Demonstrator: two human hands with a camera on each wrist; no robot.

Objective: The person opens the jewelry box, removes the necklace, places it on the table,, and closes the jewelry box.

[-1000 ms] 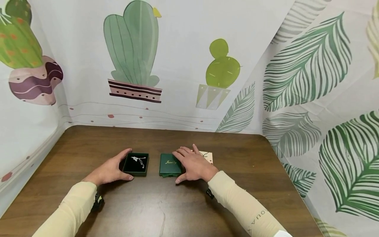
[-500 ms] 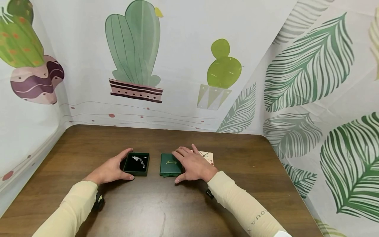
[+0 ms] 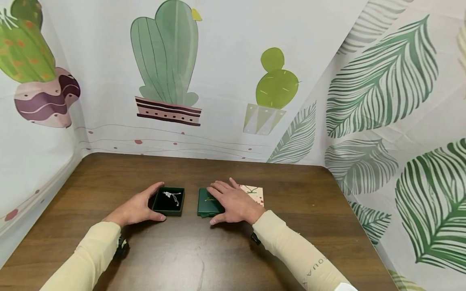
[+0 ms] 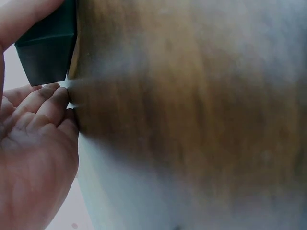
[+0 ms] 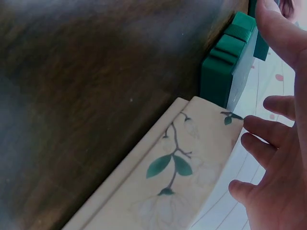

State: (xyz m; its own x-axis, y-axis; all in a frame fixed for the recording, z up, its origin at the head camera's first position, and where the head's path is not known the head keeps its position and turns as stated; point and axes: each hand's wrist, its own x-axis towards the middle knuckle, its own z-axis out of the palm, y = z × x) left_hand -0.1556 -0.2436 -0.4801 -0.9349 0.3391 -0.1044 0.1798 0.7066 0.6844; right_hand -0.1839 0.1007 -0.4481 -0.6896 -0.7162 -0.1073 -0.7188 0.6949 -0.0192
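Observation:
On the left of the table, a dark green jewelry box [image 3: 168,211] stands uncovered. A silver chain with sparkling ornaments [image 3: 172,197] lies on its black padding. My left hand [image 3: 136,208] holds the box from its left side, thumb at the front corner and fingers at the back. Right of it is a green box with gold lettering [image 3: 207,207] and a ribbon band. My right hand [image 3: 236,202] reaches over this box's right part, fingers extended and thumb in front. Beneath and behind that hand is a cream box with a flower print [image 5: 182,163], partly hidden in the head view.
Everything stands on a brown wooden table [image 3: 182,254] with rounded back corners. White cloth walls with a cactus print [image 3: 167,60] and a leaf print [image 3: 382,81] rise behind and at the sides. Both wrists wear dark camera straps.
My right hand has shifted slightly left over the green lettered box, covering more of its lettering and showing more of the cream box. The left hand stays at the jewelry box.

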